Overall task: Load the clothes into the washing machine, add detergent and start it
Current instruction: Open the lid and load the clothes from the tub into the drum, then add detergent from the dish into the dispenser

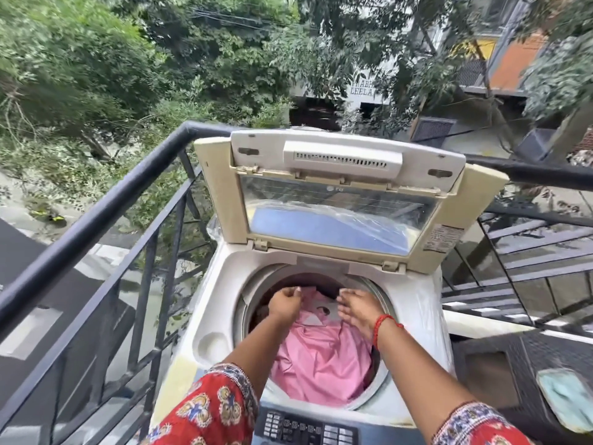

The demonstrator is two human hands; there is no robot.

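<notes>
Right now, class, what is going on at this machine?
A person is loading a top-loading washing machine on a balcony, its lid propped up. Both hands are down in the drum: the left hand grips the far edge of a pink garment, and the right hand reaches in beside it with fingers spread. The control panel nearest the person is untouched.

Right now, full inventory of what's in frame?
washing machine: one, white top-loader, centre, on a balcony
lid: one, cream with clear window, raised upright at the back
pink garment: one, pink, in the drum
control panel: one, dark, at the machine's near edge
railing: one, black metal, left and behind
cloth: one, pale teal, lower right
trees: several, green, beyond the railing
sleeves: two, red patterned, bottom
red thread: one, on the right wrist
left hand: grips the garment's far edge
right hand: fingers extended over the garment
</notes>
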